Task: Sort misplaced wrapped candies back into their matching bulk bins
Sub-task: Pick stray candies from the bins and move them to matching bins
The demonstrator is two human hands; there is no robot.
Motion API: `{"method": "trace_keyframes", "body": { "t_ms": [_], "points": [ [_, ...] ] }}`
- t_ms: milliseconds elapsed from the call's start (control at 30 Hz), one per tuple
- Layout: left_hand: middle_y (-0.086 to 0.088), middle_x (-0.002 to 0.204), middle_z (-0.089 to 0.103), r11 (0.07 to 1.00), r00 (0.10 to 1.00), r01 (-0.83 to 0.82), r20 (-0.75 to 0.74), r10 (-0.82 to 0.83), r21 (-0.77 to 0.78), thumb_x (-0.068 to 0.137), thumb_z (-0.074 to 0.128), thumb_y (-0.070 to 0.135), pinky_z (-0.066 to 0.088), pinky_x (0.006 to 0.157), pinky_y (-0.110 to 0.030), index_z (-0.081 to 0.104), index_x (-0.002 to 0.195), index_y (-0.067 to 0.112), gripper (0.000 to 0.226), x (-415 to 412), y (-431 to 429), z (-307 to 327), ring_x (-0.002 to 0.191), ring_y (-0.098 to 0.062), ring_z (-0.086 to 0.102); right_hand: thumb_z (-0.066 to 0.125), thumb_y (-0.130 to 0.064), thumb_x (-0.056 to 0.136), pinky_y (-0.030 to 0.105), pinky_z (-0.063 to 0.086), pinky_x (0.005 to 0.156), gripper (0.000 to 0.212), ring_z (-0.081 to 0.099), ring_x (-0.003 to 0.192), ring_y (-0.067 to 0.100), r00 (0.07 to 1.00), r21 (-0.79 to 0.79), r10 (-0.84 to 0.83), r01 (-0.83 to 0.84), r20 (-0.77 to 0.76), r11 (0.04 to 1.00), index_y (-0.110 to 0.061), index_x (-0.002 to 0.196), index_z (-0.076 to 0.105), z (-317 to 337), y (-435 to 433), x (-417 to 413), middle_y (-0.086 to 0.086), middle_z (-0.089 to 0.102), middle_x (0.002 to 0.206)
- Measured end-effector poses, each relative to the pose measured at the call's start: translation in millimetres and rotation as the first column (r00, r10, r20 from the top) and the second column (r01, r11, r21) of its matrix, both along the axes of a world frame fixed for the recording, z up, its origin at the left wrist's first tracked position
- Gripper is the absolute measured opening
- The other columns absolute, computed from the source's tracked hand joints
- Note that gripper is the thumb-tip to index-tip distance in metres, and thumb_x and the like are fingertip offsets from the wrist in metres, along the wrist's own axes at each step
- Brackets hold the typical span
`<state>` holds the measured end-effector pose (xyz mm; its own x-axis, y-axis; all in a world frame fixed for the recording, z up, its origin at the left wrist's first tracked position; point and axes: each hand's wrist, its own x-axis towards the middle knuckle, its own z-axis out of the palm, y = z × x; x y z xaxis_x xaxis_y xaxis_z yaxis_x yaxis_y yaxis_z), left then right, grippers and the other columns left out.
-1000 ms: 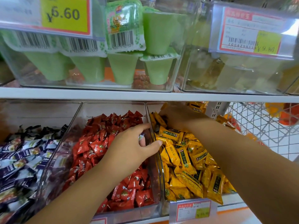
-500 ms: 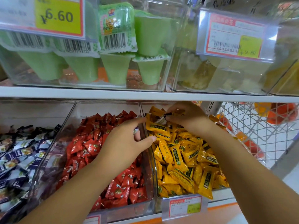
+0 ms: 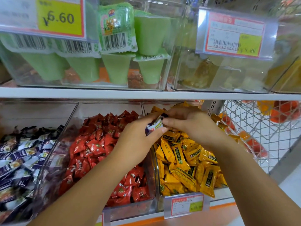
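Observation:
Three clear bins sit on the lower shelf. The left bin (image 3: 48, 144) holds dark purple-and-white candies, the middle bin (image 3: 146, 203) red candies (image 3: 94, 147), the right bin (image 3: 156, 160) yellow candies (image 3: 187, 160). My left hand (image 3: 135, 144) and my right hand (image 3: 190, 126) meet above the wall between the red and yellow bins. Both pinch a white-and-purple wrapped candy (image 3: 155, 125), the kind that fills the left bin. A second dark wrapper shows just above it at my right fingertips.
An upper shelf (image 3: 146, 93) carries clear bins of green jelly cups (image 3: 117, 69) and pale jelly packs, with price tags (image 3: 232, 33) hanging in front. A wire basket (image 3: 254, 131) with orange items stands to the right. A price label (image 3: 187, 204) fronts the yellow bin.
My right hand drew back from deep in the yellow bin with a white-and-purple candy. My left hand rose from the bin wall and took hold of that candy too.

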<state>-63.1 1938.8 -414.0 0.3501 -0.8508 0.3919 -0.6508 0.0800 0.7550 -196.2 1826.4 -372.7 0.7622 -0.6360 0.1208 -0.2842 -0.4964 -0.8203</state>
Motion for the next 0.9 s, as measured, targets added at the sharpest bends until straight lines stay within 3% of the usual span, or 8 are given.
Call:
{"method": "trace_keyframes", "body": {
  "t_ms": [100, 167, 267, 333, 500, 667, 767, 900],
  "points": [
    [0.017, 0.066, 0.06, 0.999, 0.999, -0.045, 0.002, 0.045, 0.018, 0.092, 0.058, 0.035, 0.035, 0.05, -0.013, 0.066, 0.091, 0.036, 0.007, 6.4, 8.0, 2.1, 0.058, 0.002, 0.054, 0.062, -0.025, 0.092, 0.027, 0.051, 0.083, 0.013, 0.066, 0.083, 0.004, 0.999, 0.007, 0.03, -0.03, -0.015, 1.0, -0.03, 0.1, 0.07, -0.1, -2.7, 2.3, -0.001, 0.074, 0.093],
    [0.01, 0.053, 0.053, 0.988, 0.987, -0.154, -0.034, 0.154, 0.016, 0.093, 0.057, 0.033, 0.031, 0.042, -0.015, 0.064, 0.092, 0.028, 0.008, 17.3, 14.8, 6.0, 0.044, 0.001, 0.048, 0.057, -0.026, 0.096, 0.026, 0.049, 0.087, 0.019, 0.065, 0.094, 0.007, 0.997, -0.147, -0.065, 0.061, -0.028, 0.987, -0.031, 0.11, 0.068, 3.3, -15.9, 5.5, -0.006, 0.072, 0.105],
    [0.002, 0.067, 0.061, 0.969, 0.969, -0.244, -0.035, 0.246, 0.041, 0.095, 0.054, 0.033, 0.035, 0.046, -0.024, 0.056, 0.095, 0.023, 0.01, 33.1, 23.6, 8.3, 0.047, -0.007, 0.051, 0.047, -0.028, 0.1, 0.018, 0.039, 0.076, 0.025, 0.055, 0.105, 0.008, 0.965, -0.397, -0.147, 0.051, -0.217, 0.917, -0.03, 0.116, 0.065, 4.6, -38.0, 25.5, -0.011, 0.061, 0.124],
    [0.0, 0.071, 0.06, 0.962, 0.965, -0.26, -0.014, 0.263, 0.085, 0.095, 0.051, 0.035, 0.033, 0.046, -0.023, 0.052, 0.097, 0.023, 0.012, 36.7, 27.9, 5.7, 0.051, -0.008, 0.049, 0.044, -0.025, 0.101, 0.019, 0.034, 0.084, 0.026, 0.052, 0.115, 0.012, 0.939, -0.497, -0.082, -0.102, -0.335, 0.862, -0.027, 0.117, 0.065, -2.3, -47.7, 47.8, -0.009, 0.058, 0.13],
    [0.008, 0.082, 0.062, 0.953, 0.961, -0.276, 0.023, 0.275, 0.122, 0.094, 0.049, 0.044, 0.036, 0.06, -0.013, 0.052, 0.093, 0.027, 0.017, 32.8, 31.8, 4.2, 0.076, -0.006, 0.057, 0.045, -0.034, 0.098, 0.036, 0.039, 0.095, 0.027, 0.05, 0.118, 0.023, 0.799, -0.613, -0.042, -0.425, -0.599, 0.666, -0.03, 0.115, 0.065, -17.6, -60.1, 78.4, 0.0, 0.062, 0.121],
    [0.01, 0.054, 0.044, 0.949, 0.954, -0.301, 0.039, 0.299, 0.089, 0.093, 0.052, 0.044, 0.033, 0.048, -0.013, 0.052, 0.091, 0.024, 0.02, 30.8, 29.8, 6.6, 0.05, -0.003, 0.047, 0.037, -0.039, 0.099, 0.037, 0.045, 0.089, 0.034, 0.055, 0.104, 0.019, 0.686, -0.606, -0.178, -0.454, -0.706, 0.654, -0.023, 0.099, 0.068, -6.0, -78.0, 49.8, 0.001, 0.061, 0.107],
    [0.009, 0.055, 0.044, 0.947, 0.951, -0.305, 0.076, 0.298, 0.097, 0.093, 0.051, 0.045, 0.032, 0.048, -0.014, 0.05, 0.093, 0.023, 0.021, 29.9, 29.5, 5.3, 0.053, -0.003, 0.048, 0.042, -0.033, 0.099, 0.03, 0.042, 0.077, 0.031, 0.055, 0.082, 0.013, 0.775, -0.579, -0.128, -0.34, -0.619, 0.741, -0.019, 0.086, 0.068, -4.4, -78.2, 46.8, -0.004, 0.063, 0.091],
    [0.009, 0.059, 0.046, 0.944, 0.95, -0.311, 0.072, 0.305, 0.106, 0.093, 0.05, 0.046, 0.029, 0.047, -0.014, 0.05, 0.097, 0.025, 0.022, 31.0, 30.5, 5.1, 0.054, -0.004, 0.049, 0.051, -0.022, 0.098, 0.023, 0.033, 0.092, 0.027, 0.052, 0.114, 0.013, 0.879, -0.55, -0.052, -0.249, -0.474, 0.797, -0.019, 0.121, 0.065, -14.0, -75.0, 71.6, -0.005, 0.059, 0.121]
  ]
}}
